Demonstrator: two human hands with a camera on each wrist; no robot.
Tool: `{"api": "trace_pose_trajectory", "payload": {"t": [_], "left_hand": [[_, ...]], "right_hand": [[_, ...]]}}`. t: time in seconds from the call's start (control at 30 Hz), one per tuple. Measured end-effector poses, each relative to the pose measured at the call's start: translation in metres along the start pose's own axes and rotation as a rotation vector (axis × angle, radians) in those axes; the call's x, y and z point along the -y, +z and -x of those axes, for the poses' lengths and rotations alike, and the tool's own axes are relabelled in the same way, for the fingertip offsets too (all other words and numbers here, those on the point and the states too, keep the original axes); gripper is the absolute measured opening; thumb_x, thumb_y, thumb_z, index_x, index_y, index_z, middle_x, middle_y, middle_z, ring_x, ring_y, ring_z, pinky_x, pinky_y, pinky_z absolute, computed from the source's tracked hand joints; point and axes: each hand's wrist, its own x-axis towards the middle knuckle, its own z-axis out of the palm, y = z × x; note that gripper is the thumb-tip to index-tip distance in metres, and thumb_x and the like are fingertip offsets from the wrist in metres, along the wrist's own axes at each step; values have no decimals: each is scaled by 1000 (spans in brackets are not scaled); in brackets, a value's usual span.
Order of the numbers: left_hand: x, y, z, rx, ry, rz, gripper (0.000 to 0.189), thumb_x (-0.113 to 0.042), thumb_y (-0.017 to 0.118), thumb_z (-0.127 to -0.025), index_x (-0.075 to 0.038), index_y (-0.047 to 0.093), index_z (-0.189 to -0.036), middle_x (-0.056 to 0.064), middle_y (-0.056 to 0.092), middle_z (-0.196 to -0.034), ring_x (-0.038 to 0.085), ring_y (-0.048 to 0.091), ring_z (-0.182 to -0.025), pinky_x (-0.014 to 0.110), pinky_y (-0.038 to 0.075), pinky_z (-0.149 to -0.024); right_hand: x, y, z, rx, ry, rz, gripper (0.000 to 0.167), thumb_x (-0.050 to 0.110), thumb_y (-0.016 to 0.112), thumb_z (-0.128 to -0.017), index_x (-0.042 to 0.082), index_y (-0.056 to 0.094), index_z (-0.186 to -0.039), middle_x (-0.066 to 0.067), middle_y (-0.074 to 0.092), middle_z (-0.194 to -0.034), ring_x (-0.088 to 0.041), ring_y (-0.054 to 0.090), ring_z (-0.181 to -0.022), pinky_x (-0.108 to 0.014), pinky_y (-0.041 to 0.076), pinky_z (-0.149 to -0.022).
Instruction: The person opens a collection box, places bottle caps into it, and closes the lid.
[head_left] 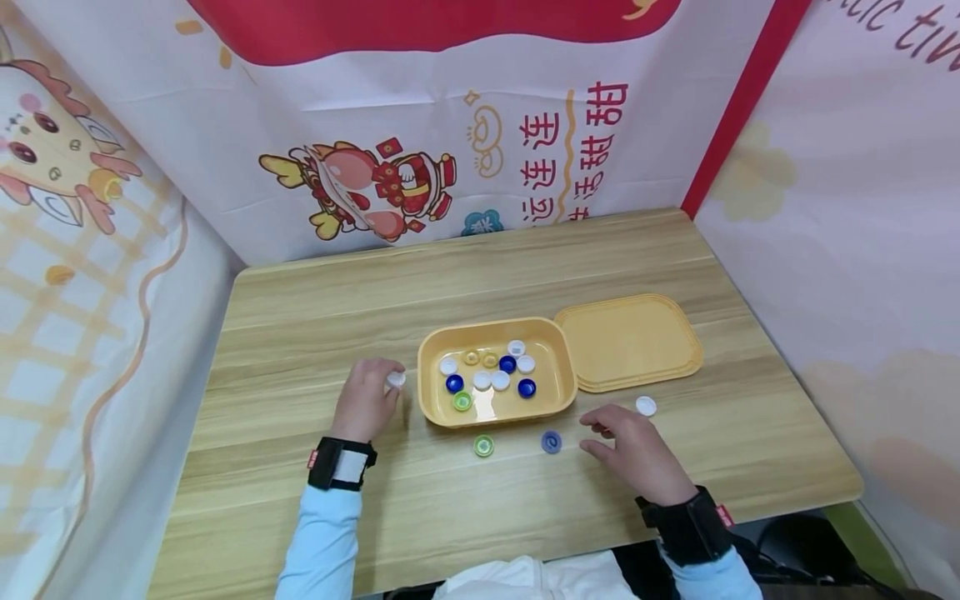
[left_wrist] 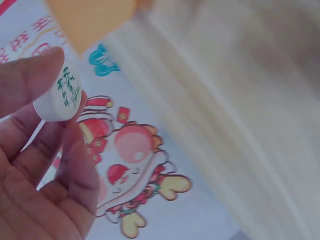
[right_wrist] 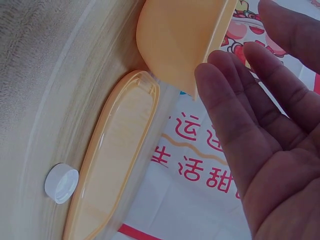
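Between thumb and fingers my left hand (head_left: 365,402) pinches a white bottle cap (left_wrist: 64,96) with green print on its top, held left of the yellow box (head_left: 432,408). My right hand (head_left: 636,446) hovers over the table in front of the box, fingers loosely bent, holding nothing. A blue cap (head_left: 551,442) lies just left of its fingertips, and a white cap (right_wrist: 61,183) lies beyond it by the lid. Farther left on the wood sits a green cap (head_left: 483,446). Inside the box are several white, blue, yellowish and green caps.
The yellow lid (head_left: 628,342) lies flat, touching the right side of the box. All this stands on a wood-grain table (head_left: 315,308). Printed white cloth (head_left: 420,92) hangs behind the table and at both sides.
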Motion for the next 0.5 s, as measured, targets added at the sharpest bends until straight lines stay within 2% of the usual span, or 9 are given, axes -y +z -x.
{"api": "trace_pose_trajectory", "payload": {"t": [0.1,0.2,0.37,0.5], "left_hand": [[-11,-6,-3,-42,51,13,30,9,76,-76,2,69,-104,17,68,-106,32,55,-99,44,48,-88],[-23,-10,-8,-55,103,23,33,8,76,-77,1,68,-108,16,68,-109,31,55,-100,43,48,-88],[-45,-12,-16,-41,178,24,38,7,76,-77,-1,67,-113,14,67,-112,29,54,-102,41,47,-89],[-60,-7,-22,-5,228,9,39,7,76,-77,-2,66,-115,13,67,-113,28,54,-103,38,47,-90]], "right_hand": [[-1,0,0,3,9,1,26,9,79,-81,9,70,-106,-4,68,-100,-24,63,-90,-40,54,-78],[-2,0,1,2,11,4,26,9,79,-81,9,70,-106,-2,67,-100,-24,62,-90,-40,54,-78],[-3,-1,2,2,4,-1,26,9,79,-81,9,70,-106,-3,68,-101,-23,62,-89,-39,53,-77],[-5,0,2,6,10,-4,26,9,78,-82,9,70,-106,-4,68,-102,-23,62,-89,-40,54,-77]]}}
